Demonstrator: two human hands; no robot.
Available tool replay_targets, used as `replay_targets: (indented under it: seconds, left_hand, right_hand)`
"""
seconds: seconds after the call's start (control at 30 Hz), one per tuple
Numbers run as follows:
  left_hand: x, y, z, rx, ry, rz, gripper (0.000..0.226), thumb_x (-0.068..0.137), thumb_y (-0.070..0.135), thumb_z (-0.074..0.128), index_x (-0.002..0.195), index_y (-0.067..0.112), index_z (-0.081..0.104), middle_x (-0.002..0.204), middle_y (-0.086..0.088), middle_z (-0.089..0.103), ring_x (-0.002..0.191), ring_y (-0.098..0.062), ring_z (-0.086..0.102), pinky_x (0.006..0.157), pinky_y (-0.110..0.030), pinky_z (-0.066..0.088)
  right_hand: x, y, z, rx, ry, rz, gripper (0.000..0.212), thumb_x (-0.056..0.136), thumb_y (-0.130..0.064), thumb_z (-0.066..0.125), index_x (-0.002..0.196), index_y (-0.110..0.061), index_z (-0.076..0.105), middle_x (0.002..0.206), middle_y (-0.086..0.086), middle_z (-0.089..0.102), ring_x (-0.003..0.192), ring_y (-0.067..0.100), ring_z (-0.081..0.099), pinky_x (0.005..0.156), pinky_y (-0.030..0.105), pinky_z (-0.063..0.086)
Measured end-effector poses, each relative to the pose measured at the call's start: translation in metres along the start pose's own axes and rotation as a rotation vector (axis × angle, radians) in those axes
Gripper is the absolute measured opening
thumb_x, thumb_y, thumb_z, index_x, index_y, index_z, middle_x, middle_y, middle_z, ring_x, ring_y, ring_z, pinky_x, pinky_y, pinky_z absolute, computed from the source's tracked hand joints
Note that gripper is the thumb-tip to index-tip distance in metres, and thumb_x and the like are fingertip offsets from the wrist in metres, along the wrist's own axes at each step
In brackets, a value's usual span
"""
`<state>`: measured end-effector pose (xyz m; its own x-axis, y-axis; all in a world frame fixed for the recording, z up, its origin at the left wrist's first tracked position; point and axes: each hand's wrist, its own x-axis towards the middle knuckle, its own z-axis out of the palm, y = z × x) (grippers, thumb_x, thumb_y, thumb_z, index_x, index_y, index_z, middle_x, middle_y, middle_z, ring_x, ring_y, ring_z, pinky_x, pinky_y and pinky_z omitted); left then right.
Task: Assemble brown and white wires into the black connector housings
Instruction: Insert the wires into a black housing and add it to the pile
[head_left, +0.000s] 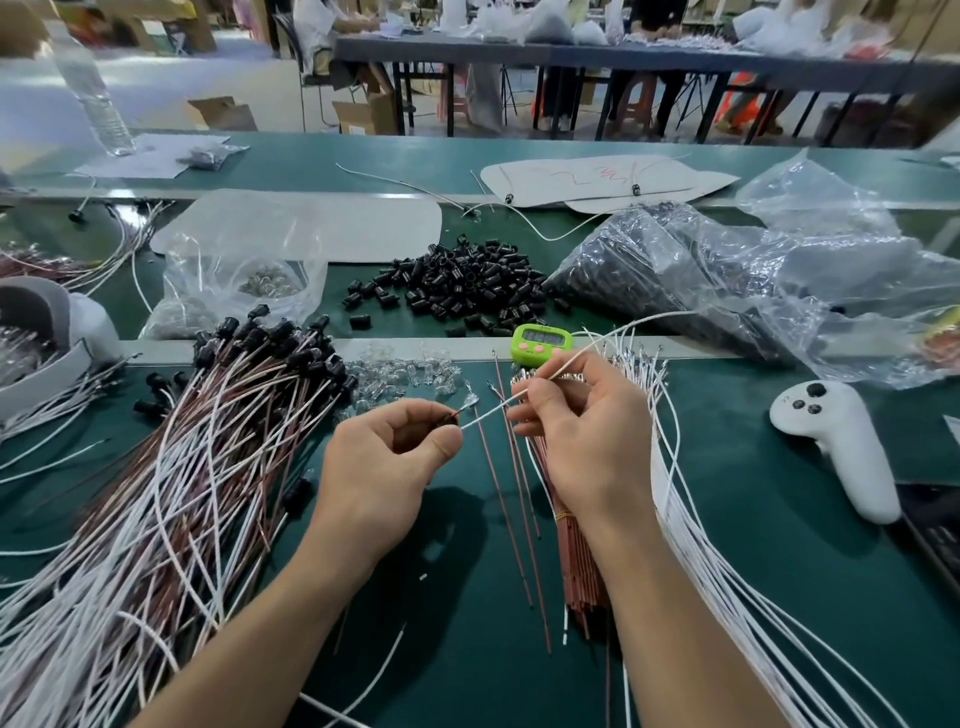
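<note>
Caught mid-insert here: the left hand (384, 457) is pinching a small black plastic connector housing (448, 419) between thumb and forefinger, pretty much dead centre of the view. The right hand (582, 431) is pinching a thin white wire (488, 413) a little back from its tip, with the end right at the housing's opening. I can't tell if the tip is actually seated, or if a brown wire is already in that one, since the fingers hide most of it. Progress-wise I'd call it a decent chunk done but nowhere near finished. There's a big heap of finished brown-and-white wire pairs with black housings on their ends (218, 447) at 9 o'clock, spilling down toward 7. Left to do: a banded bundle of bare brown wires (579, 561) under the right wrist at about 5, a fan of loose white wires (727, 571) at 4, a pile of loose black housings (467, 283) at 12, plus a clear plastic bag stuffed with more black housings (649, 260) at 1 to 2. Judging by that bag alone, there's a lot more to go.
</note>
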<state>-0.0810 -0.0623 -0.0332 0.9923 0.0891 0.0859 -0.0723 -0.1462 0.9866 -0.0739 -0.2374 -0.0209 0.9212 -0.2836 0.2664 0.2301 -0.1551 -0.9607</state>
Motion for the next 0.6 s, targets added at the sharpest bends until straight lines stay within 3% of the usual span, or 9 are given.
replay_targets:
  seconds: [0.13, 0.27, 0.47, 0.6]
  left_hand:
    - [0.000, 0.001, 0.001, -0.010, -0.013, -0.018, 0.030, 0.084, 0.009, 0.081, 0.084, 0.039, 0.078, 0.074, 0.007, 0.076, 0.057, -0.004, 0.061, 0.058, -0.014, 0.050]
    - [-0.001, 0.003, 0.003, -0.157, -0.047, -0.025, 0.027, 0.085, -0.003, 0.076, 0.081, 0.024, 0.079, 0.074, 0.003, 0.075, 0.060, -0.006, 0.062, 0.060, -0.015, 0.050]
    - [-0.002, 0.007, -0.001, -0.339, -0.115, -0.048, 0.020, 0.086, -0.003, 0.072, 0.085, 0.017, 0.076, 0.076, -0.010, 0.069, 0.058, -0.010, 0.054, 0.058, -0.016, 0.046]
    - [0.000, 0.005, 0.002, -0.305, -0.106, -0.061, 0.017, 0.087, -0.004, 0.071, 0.090, 0.012, 0.073, 0.078, -0.011, 0.070, 0.056, -0.010, 0.055, 0.056, -0.014, 0.046]
  right_hand:
    - [-0.001, -0.005, 0.003, 0.214, -0.026, 0.129, 0.015, 0.100, 0.002, 0.059, 0.091, -0.008, 0.063, 0.081, 0.011, 0.077, 0.066, 0.024, 0.075, 0.059, 0.027, 0.059]
    - [-0.001, -0.009, 0.003, 0.476, -0.071, 0.312, 0.011, 0.098, 0.003, 0.063, 0.090, -0.005, 0.065, 0.079, 0.015, 0.076, 0.063, 0.021, 0.073, 0.058, 0.025, 0.059]
    - [-0.006, -0.010, 0.007, 0.250, -0.266, 0.249, 0.033, 0.094, 0.004, 0.066, 0.077, -0.021, 0.077, 0.077, 0.011, 0.077, 0.064, 0.021, 0.073, 0.058, 0.026, 0.058]
    - [-0.007, -0.007, 0.006, 0.074, -0.270, 0.187, 0.027, 0.091, -0.003, 0.069, 0.078, -0.025, 0.076, 0.074, 0.007, 0.077, 0.067, 0.019, 0.075, 0.060, 0.024, 0.056]
